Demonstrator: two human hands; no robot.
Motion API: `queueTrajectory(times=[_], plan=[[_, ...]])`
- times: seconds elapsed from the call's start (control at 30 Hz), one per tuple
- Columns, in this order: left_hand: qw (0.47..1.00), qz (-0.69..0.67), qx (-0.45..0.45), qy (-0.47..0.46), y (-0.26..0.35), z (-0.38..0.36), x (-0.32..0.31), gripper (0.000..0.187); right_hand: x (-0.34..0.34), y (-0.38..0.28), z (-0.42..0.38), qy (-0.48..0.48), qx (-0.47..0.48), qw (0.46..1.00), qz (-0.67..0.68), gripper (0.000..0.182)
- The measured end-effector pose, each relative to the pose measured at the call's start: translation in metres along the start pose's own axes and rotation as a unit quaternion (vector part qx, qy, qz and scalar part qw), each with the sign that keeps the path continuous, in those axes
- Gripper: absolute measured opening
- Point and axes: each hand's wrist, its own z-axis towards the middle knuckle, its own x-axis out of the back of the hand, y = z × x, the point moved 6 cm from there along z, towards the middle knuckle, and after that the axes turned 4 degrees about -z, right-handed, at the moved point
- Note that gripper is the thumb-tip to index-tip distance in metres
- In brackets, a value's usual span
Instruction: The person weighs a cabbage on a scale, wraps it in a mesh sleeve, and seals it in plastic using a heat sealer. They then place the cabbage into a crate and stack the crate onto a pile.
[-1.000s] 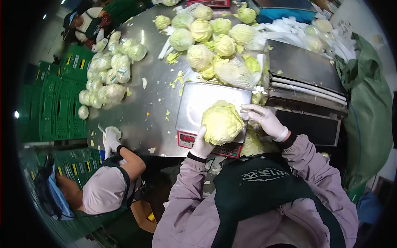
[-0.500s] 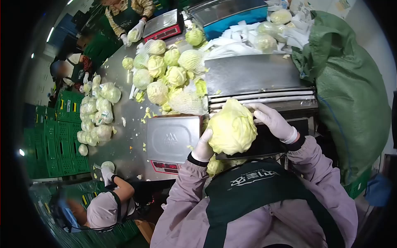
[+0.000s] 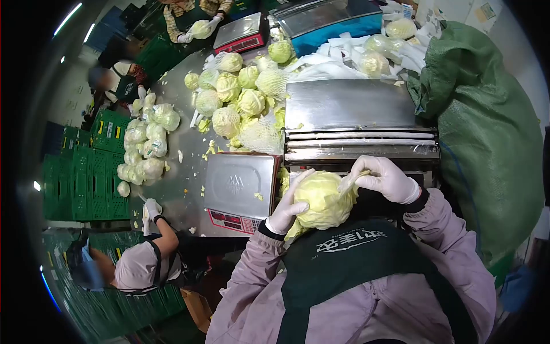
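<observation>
L hand (image 3: 288, 206) cupped round the cabbage (image 3: 324, 199), prob. to steady it; R hand (image 3: 388, 180) pinching a leaf (image 3: 350, 182) edge, thumb + fingers closed tbh.

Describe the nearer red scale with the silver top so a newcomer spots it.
On the grey metal table, find the heap of pale green cabbages. On its near side sits the scale, with a flat square metal plate and red keypad front. The other red scale stands beyond the heap; this one is nearer the white-gloved left hand and bears a zigzag emblem.
</observation>
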Motion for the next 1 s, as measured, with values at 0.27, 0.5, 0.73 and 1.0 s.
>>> queueTrajectory(times=[0.27,0.5,0.73,1.0], plan=[[0.965,-0.225,-0.054,0.123,0.009,-0.063,0.061,0.089,-0.061,-0.014,0.024,-0.255,-0.036,0.966,0.022,0.018],[0.923,-0.014,-0.266,0.278,0.054,-0.117,0.109,0.087,-0.084,0.019,0.13,0.25,0.179,0.886,-0.346,0.069],[0.913,-0.068,-0.283,0.287,0.051,-0.136,0.132,0.085,-0.176,0.003,0.134,-0.005,0.181,0.929,-0.322,0.06],[0.902,-0.329,-0.158,0.23,0.033,-0.118,0.131,0.079,-0.175,0.024,0.135,0.035,0.105,0.945,-0.308,0.072]])
